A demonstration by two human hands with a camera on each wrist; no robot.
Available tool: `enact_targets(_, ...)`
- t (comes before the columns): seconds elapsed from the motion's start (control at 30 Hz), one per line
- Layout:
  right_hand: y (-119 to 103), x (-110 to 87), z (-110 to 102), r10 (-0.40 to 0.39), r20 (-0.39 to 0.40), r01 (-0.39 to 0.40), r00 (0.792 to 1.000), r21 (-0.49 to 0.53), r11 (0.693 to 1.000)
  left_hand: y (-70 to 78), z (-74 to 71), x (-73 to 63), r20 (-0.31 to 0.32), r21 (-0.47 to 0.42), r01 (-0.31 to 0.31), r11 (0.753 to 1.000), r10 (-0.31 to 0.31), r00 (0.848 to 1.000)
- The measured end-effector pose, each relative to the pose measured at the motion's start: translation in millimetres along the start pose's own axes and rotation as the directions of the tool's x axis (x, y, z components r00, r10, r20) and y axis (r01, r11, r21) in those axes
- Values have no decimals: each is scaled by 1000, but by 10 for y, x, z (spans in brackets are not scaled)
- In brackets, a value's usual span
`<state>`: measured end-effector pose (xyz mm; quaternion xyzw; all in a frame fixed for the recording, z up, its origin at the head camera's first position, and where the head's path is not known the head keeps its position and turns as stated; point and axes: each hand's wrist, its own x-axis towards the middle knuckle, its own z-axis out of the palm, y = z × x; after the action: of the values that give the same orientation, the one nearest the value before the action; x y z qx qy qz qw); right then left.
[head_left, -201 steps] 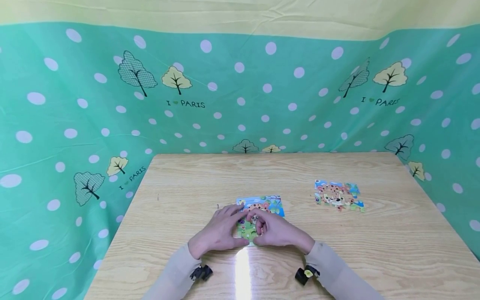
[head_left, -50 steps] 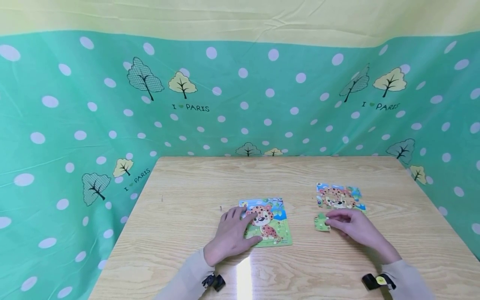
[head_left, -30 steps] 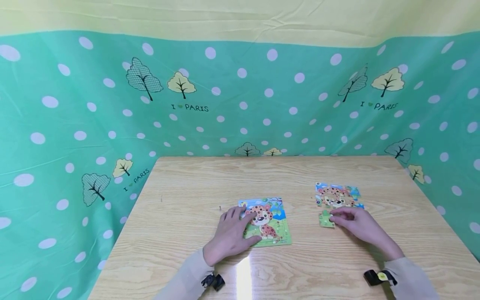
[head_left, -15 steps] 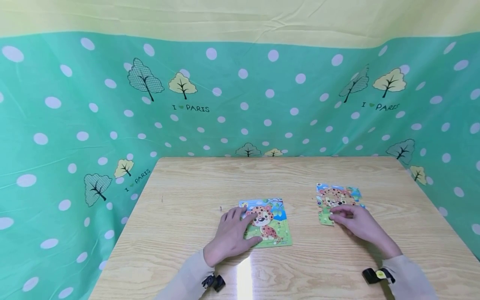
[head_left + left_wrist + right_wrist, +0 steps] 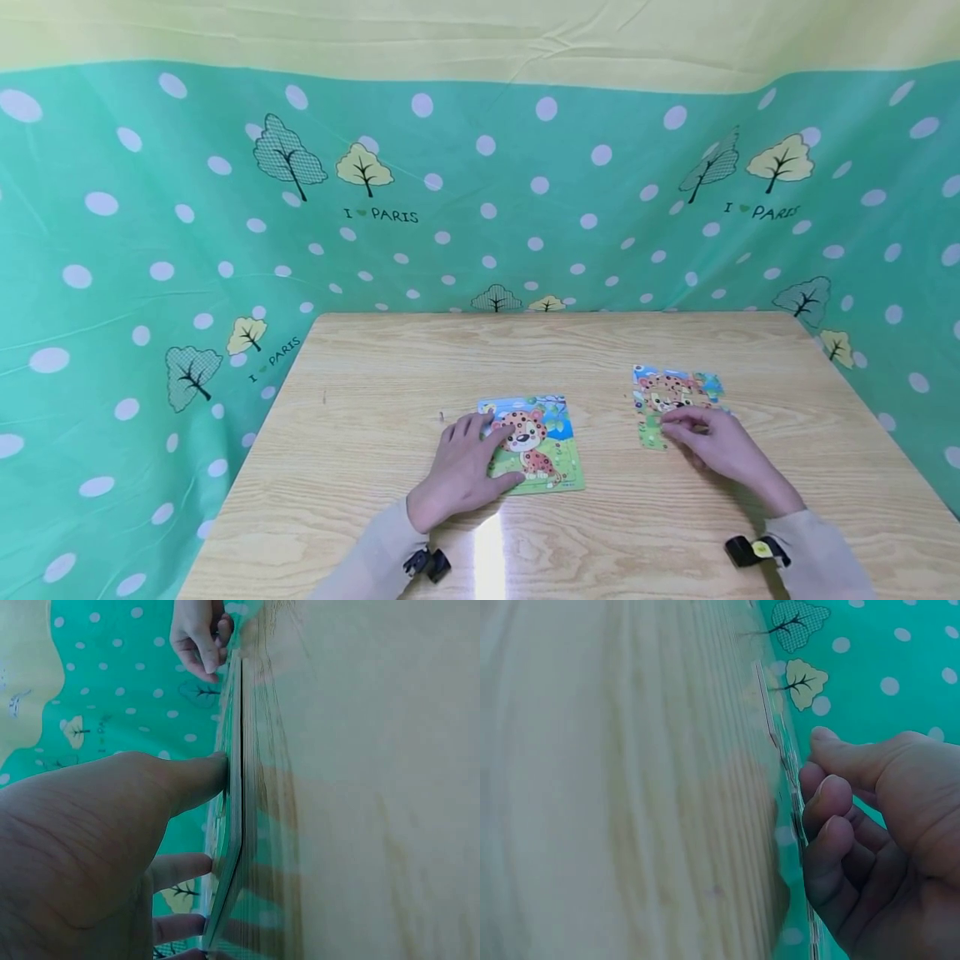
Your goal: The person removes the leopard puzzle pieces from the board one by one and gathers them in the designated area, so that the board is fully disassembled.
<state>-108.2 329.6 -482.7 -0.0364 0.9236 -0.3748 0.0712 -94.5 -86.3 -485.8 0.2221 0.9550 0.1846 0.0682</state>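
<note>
In the head view my left hand (image 5: 463, 467) rests on the left side of a square leopard puzzle board (image 5: 551, 467), fingers spread. The left wrist view shows its thumb (image 5: 196, 778) on the board's (image 5: 236, 795) top near an edge. Further right, my right hand (image 5: 712, 440) is at a green puzzle piece (image 5: 649, 435), thumb and index finger at the piece's right edge. That piece lies against the lower left of a second, partly assembled leopard puzzle (image 5: 660, 387). The right hand covers that puzzle's lower right. In the right wrist view its curled fingers (image 5: 831, 796) stand close over the flat pieces (image 5: 793, 780).
Both puzzles lie on a light wood table (image 5: 420, 358). Behind and beside it hangs a green dotted curtain (image 5: 450, 208) with printed trees. A strip of glare (image 5: 489, 554) shines on the tabletop near the front.
Both hands were over the left puzzle board earlier. The right hand has since moved right and brought the green piece up against the right puzzle's lower left. Lately the left hand has kept still.
</note>
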Motion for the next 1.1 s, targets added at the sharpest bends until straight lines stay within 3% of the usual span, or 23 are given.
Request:
enact_targets(0.67, -136, 29, 128, -59, 5, 59, 998, 1, 998, -6, 12, 0, -8, -1, 0, 1000, 0, 1000)
enact_targets(1.1, -340, 75, 313, -90, 71, 88, 993, 35, 996, 6, -9, -14, -9, -6, -8, 1000, 8, 1000)
